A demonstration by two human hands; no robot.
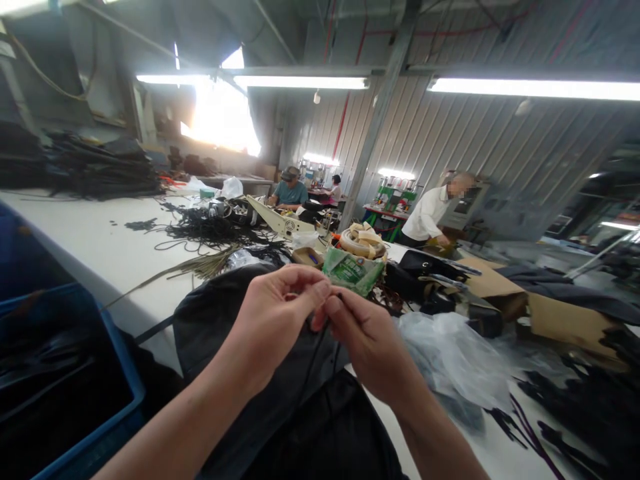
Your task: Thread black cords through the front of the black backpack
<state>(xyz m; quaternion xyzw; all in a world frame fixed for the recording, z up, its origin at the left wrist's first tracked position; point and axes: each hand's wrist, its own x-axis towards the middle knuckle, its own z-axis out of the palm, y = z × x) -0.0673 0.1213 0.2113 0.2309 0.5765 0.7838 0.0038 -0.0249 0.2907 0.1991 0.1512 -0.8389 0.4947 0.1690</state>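
Observation:
Both of my hands meet in the middle of the view, fingertips pinched close together. A thin black cord (314,363) hangs down from between them. My right hand (367,333) is closed on the cord, its dark end showing at the thumb. My left hand (285,313) is closed too, thumb against forefinger beside the right fingertips; its grip on the cord is partly hidden by the fingers. Below them a black fabric piece (215,327), bag-like in shape, lies over the table edge and my lap.
A blue crate (125,353) with black material stands at left. On the white table (75,227) lie a heap of black cords (200,223), a green plastic bag (353,270), clear plastic (450,353) and a cardboard box (565,323). Several people work farther back, one in a white shirt (425,213).

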